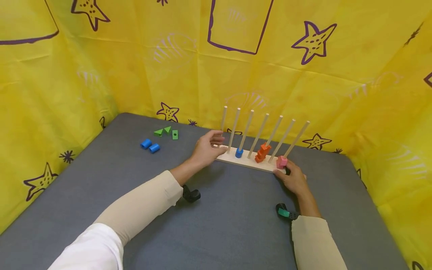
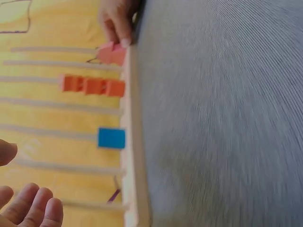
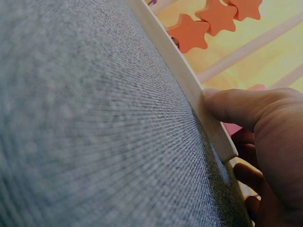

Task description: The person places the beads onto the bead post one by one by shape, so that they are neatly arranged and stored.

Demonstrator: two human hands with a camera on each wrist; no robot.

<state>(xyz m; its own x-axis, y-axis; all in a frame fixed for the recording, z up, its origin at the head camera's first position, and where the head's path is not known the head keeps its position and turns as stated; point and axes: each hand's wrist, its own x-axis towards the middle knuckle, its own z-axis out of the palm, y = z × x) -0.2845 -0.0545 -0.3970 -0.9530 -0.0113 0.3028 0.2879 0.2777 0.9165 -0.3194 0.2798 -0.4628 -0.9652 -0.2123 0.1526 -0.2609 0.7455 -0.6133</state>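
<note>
A wooden peg board [image 1: 249,162] with several upright pegs stands on the table. One blue cylinder [image 1: 239,153] sits low on a peg, and three orange star blocks [image 1: 263,153] are stacked on another. On the rightmost peg are pink blocks [image 1: 281,162]. My right hand [image 1: 295,179] grips the board's right end; in the right wrist view the thumb [image 3: 236,105] presses its front edge and the other fingers go behind. Beside the leftmost pegs is my left hand [image 1: 206,149], its relaxed fingers [image 2: 29,201] apart from the thumb and nothing between them.
Two blue cylinders [image 1: 150,146] lie on the grey table [image 1: 216,225] to the left. Behind them are two green triangular blocks [image 1: 163,131] and a green rectangular block [image 1: 174,135]. Yellow patterned cloth [image 1: 202,75] hangs close behind the board and along both sides.
</note>
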